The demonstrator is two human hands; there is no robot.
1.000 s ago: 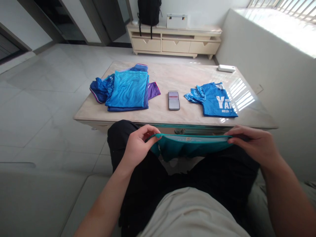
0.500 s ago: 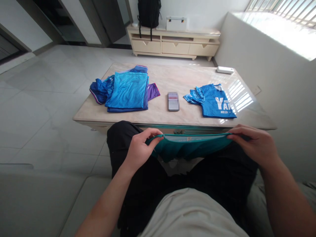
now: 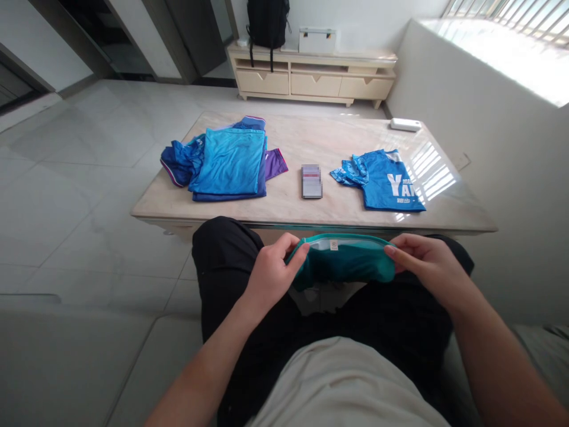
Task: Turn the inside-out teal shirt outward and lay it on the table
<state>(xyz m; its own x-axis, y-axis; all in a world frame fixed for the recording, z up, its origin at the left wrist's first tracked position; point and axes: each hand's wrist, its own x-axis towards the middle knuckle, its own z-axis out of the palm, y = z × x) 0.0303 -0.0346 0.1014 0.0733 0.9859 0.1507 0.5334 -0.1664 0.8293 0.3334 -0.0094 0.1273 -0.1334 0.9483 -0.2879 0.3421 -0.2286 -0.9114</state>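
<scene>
Between my hands, over my lap, hangs a green shirt with a small white label near its upper edge. My left hand is closed on one end of that edge, thumb on top. The other end is pinched by my right hand. The edge sags slightly, and the cloth's lower part is bunched below it. Beyond my hands, a pile of blue shirts lies on the left of the table. A folded blue shirt with white lettering is on the right.
A phone-like object, blurred out, rests on the marble-topped table between the clothes. At its far right corner is a white device. A low cabinet with a black backpack stands against the wall.
My hands have come closer together, the left moving right and the right moving left. The green shirt's upper edge, stretched straight before, is now slacker, with more of its inside and label showing.
</scene>
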